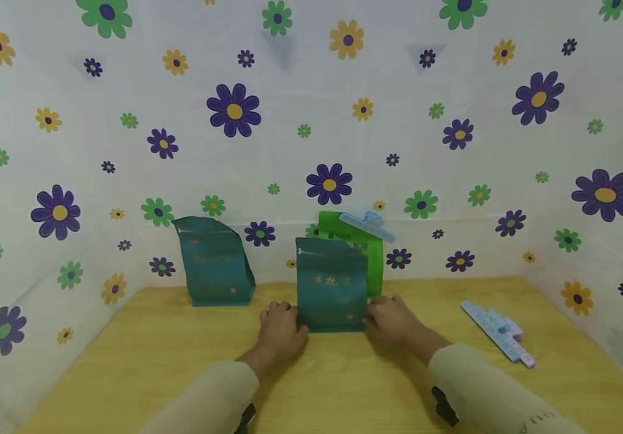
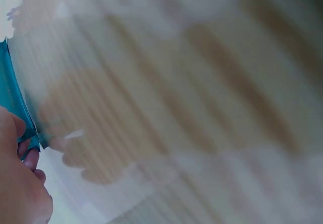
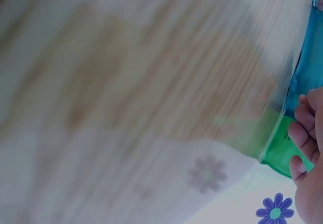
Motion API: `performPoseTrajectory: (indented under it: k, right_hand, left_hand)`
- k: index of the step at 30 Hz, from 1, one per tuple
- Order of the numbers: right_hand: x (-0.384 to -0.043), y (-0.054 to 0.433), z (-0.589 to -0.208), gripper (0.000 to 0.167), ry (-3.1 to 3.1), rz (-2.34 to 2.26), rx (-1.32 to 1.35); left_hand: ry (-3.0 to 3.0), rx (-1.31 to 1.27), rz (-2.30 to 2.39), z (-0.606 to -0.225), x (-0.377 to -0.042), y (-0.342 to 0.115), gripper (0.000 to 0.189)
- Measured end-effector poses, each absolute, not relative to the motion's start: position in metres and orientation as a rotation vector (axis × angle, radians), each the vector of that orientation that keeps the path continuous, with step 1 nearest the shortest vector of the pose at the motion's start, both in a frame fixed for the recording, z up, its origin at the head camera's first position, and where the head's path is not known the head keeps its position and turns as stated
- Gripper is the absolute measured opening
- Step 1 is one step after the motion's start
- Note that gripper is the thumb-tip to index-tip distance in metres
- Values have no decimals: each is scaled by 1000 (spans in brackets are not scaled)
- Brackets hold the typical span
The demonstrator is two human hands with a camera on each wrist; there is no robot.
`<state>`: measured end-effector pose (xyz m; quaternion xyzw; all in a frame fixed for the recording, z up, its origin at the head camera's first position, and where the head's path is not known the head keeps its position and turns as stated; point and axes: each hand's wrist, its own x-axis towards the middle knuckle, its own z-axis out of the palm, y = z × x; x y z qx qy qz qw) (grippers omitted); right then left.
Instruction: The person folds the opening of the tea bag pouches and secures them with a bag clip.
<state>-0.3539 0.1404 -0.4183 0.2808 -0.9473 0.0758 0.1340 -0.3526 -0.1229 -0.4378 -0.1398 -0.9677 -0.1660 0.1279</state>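
Note:
A teal tea pouch [image 1: 332, 295] with gold characters stands upright on the table, its top unfolded. My left hand [image 1: 283, 328] grips its left side near the bottom, and my right hand [image 1: 392, 322] grips the right side at about the same height. In the left wrist view the fingers [image 2: 31, 159] curl at the teal pouch edge [image 2: 11, 90]. The right wrist view has curled fingers [image 3: 303, 133] beside the teal pouch [image 3: 307, 67]. A green pouch [image 1: 376, 265], topped by a light blue bag clip [image 1: 366, 226], stands behind, partly hidden by the teal one.
Another teal pouch [image 1: 216, 265] stands at the back left, its top leaning over. Several light blue and pale pink bag clips [image 1: 498, 331] lie in a pile on the right of the wooden table [image 1: 126, 361]. Flower-printed cloth [image 1: 289, 150] encloses the back and sides.

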Motion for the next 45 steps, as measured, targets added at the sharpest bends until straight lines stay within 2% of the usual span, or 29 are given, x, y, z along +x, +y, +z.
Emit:
performPoseTrajectory:
  k: [9, 22, 45]
  right_hand:
    - [-343, 152, -419, 13, -2743, 251, 773]
    - [-355, 157, -412, 12, -2747, 219, 777]
    - [-349, 185, -420, 12, -2701, 219, 817]
  left_hand:
    - [-2811, -443, -471, -441, -349, -109, 33]
    - [-2824, -431, -420, -430, -356, -104, 33]
    - [-2899, -489, -428, -433, -352, -83, 30]
